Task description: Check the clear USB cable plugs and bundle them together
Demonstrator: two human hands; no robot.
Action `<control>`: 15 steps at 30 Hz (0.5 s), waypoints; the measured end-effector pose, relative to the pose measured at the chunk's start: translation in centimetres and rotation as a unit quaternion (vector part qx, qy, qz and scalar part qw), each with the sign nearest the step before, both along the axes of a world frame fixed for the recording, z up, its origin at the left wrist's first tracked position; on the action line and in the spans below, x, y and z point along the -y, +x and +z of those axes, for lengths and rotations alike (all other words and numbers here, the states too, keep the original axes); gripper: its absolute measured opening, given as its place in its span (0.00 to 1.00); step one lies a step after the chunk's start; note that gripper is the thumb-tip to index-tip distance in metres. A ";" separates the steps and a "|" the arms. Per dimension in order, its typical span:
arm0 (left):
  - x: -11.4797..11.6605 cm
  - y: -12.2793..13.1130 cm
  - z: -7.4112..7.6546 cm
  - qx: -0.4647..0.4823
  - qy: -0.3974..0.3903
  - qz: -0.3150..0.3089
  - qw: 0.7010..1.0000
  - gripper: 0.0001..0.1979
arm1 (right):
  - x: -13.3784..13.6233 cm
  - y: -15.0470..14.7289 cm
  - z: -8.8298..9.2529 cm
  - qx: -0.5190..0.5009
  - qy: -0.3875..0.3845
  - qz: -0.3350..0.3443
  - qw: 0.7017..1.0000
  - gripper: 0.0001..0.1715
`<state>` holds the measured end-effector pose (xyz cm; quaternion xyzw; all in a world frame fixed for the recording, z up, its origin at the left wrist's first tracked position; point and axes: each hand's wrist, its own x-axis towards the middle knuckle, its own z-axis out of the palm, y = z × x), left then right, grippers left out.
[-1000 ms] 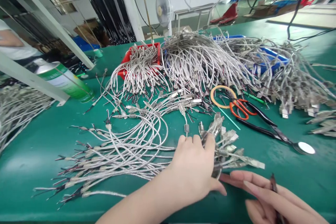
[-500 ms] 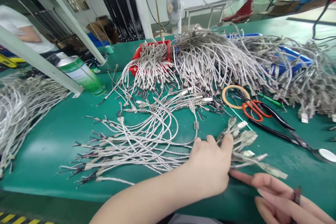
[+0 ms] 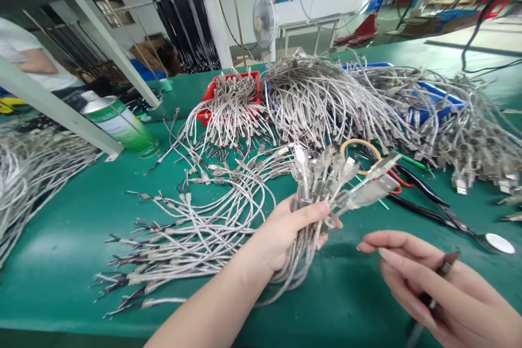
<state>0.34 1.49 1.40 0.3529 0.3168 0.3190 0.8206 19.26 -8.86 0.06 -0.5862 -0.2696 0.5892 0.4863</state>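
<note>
Evidently, the person's left grip (image 3: pixel 287 228) is closed around a bunch of silvery cables (image 3: pixel 302 247), with the thumb laid across it and the plugs (image 3: pixel 322 174) standing out above the grip in several directions. Below this grip the cables bend down towards the counter (image 3: pixel 342 310) and pass partly behind the forearm. To its left lies a spread of cables (image 3: pixel 191 244) with bare wire ends; how many of them belong to the held bunch cannot be told. The right grip (image 3: pixel 432 277), well apart to the right of the left one, is curled on a slim dark tool (image 3: pixel 446 265), while its forefinger and thumb tips are empty and do not touch the bunch. Beyond the left grip stand a red bin (image 3: pixel 210 95) and a large cable heap (image 3: pixel 326 95); between the two grips, farther away, are a tan ring (image 3: pixel 361 142) and a black-handled tool (image 3: pixel 424 210). The step in hand appears to be the gathering of the cables by their plug ends. The next move would probably call for a firm left hold, because the outer plugs lean outwards and could slip.
</note>
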 end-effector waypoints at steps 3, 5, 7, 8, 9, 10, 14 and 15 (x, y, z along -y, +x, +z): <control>0.5 0.2 -0.3 0.015 -0.026 0.054 0.998 0.25 | -2.2 -1.0 0.9 0.027 0.070 -0.005 0.997 0.19; 0.8 0.3 -0.2 0.023 -0.036 0.077 0.996 0.26 | -3.1 -1.8 1.2 0.036 0.099 -0.016 0.994 0.20; 1.0 0.4 0.1 0.032 -0.046 0.092 0.994 0.28 | -3.5 -2.5 1.4 0.038 0.104 -0.019 0.994 0.26; 1.1 0.4 0.2 0.036 -0.051 0.098 0.993 0.28 | -3.6 -2.9 1.5 0.034 0.103 -0.013 0.994 0.29; 1.1 0.4 0.2 0.040 -0.056 0.106 0.992 0.28 | -3.7 -3.3 1.5 0.023 0.100 -0.003 0.995 0.29; 1.2 0.4 0.3 0.043 -0.061 0.115 0.991 0.27 | -3.7 -3.6 1.6 0.004 0.096 0.005 0.995 0.28; 1.2 0.5 0.3 0.050 -0.080 0.141 0.985 0.24 | -4.3 -4.5 1.7 -0.069 0.090 -0.011 0.993 0.19; 1.2 0.5 0.3 0.055 -0.085 0.145 0.984 0.23 | -4.5 -4.7 1.7 -0.073 0.093 -0.022 0.993 0.18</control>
